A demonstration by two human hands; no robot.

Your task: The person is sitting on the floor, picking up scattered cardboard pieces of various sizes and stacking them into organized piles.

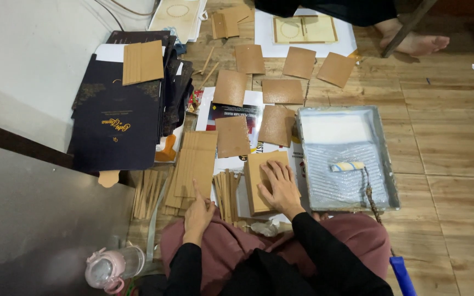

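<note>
My right hand (pixel 280 185) lies flat, fingers spread, pressing on a brown cardboard piece (pixel 259 174) on the floor in front of my knees. My left hand (pixel 198 211) rests beside it with the index finger pointing at a stack of narrow brown cardboard strips (pixel 193 164). More thin strips (pixel 227 189) stand between the two hands. Neither hand grips anything.
A grey paint tray (pixel 382 142) with white glue and a small roller (pixel 348 166) sits to the right. Several brown card squares (pixel 281 91) lie spread on the wooden floor ahead. Dark printed folders (pixel 117 126) are stacked at left. Another person's bare foot (pixel 412 41) is at the top. A pink-lidded bottle (pixel 111 267) lies at bottom left.
</note>
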